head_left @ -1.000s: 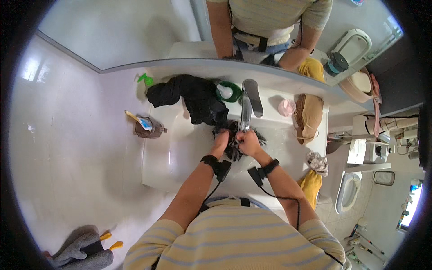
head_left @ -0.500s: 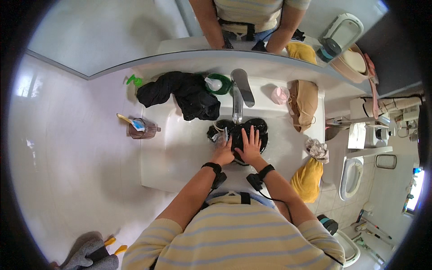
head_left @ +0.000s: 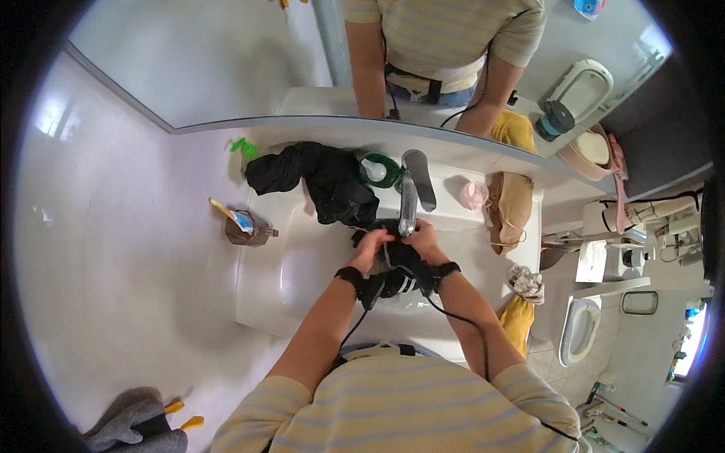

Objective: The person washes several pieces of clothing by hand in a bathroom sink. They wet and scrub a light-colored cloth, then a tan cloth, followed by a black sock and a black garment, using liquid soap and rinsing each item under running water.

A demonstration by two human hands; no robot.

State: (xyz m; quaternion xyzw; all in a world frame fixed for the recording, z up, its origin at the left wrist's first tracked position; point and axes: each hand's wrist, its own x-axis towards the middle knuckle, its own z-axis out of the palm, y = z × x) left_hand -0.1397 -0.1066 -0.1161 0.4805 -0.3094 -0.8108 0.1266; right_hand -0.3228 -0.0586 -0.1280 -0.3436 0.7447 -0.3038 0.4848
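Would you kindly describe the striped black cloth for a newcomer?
Find the white sink, then its silver faucet. By the spout, the striped black cloth sits between left hand and right hand; white stripes distinguish it from the plain black fabric upper left.

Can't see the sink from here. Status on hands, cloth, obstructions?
Left hand, right hand both on black cloth. Cloth in sink, by tap. Tap crowds the hands; black clothing drapes over sink's back edge.

Bathroom, looks like home: white washbasin [head_left: 302, 294], chrome faucet [head_left: 408, 202], wide mirror [head_left: 219, 68], toilet [head_left: 580, 332] at right.
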